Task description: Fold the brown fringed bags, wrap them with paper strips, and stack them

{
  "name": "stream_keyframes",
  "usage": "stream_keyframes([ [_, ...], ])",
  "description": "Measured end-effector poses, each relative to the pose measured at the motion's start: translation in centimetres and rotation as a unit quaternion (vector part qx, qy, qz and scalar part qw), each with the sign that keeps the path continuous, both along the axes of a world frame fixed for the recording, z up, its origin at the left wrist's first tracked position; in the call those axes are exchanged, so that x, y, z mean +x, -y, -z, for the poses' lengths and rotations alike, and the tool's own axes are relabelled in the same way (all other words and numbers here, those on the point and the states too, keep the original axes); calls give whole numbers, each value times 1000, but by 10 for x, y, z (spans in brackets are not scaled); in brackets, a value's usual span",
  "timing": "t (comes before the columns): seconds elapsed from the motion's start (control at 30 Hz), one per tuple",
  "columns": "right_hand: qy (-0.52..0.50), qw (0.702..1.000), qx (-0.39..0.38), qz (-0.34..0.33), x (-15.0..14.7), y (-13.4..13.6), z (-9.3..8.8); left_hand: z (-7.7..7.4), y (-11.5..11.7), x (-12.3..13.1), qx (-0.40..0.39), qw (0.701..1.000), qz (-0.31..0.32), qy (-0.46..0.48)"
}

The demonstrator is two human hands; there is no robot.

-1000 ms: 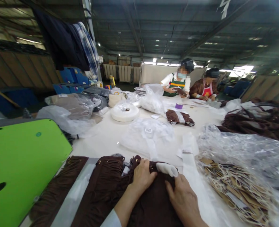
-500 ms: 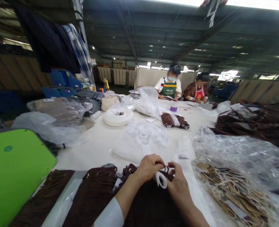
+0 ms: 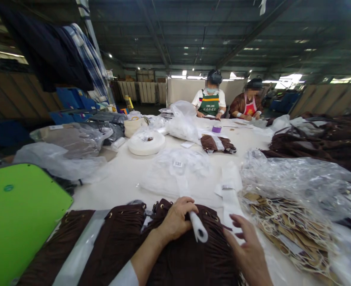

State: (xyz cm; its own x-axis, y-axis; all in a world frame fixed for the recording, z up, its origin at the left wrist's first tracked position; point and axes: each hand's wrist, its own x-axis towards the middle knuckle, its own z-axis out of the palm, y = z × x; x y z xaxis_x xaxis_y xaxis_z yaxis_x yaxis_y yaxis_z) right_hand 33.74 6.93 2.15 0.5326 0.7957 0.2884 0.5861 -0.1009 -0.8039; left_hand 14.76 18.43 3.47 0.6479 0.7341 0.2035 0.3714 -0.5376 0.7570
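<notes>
A dark brown gathered garment point(image 3: 193, 254) with metal eyelets lies in front of me on the table. On top of it is a rolled white strip point(image 3: 199, 230), its hollow end facing me. My left hand point(image 3: 177, 218) rests on the garment, its bent fingers closed at the far end of the roll. My right hand point(image 3: 248, 248) is at the garment's right side, fingers apart and holding nothing visible. A thin brown cord end point(image 3: 226, 227) shows near its thumb. To the left lies another brown garment point(image 3: 116, 234), beside a translucent pale band point(image 3: 80, 248).
A green board point(image 3: 23, 214) stands at left. Ahead are a white tape roll point(image 3: 146, 143), a bagged white item point(image 3: 163, 180) and a banded brown bundle point(image 3: 207, 143). Stringed tan tags point(image 3: 294, 234) and clear plastic point(image 3: 288, 186) lie right. Two people sit across the table.
My hands have moved apart; the right has let go of the cord loops and drawn right and down, its fingers spreading. The white roll now lies lower on the garment. The camera has shifted slightly.
</notes>
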Motion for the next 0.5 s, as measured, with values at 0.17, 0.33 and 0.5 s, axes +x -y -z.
stream_keyframes([
  [0.17,240,932,18,-272,-48,22,10,3,13,-14,73,994,74,-34],
  [0.33,318,917,55,-236,-61,35,35,6,34,-36,173,965,88,-175],
  [0.5,266,933,-58,-234,-70,24,-3,-6,41,-36,152,947,75,-272],
])
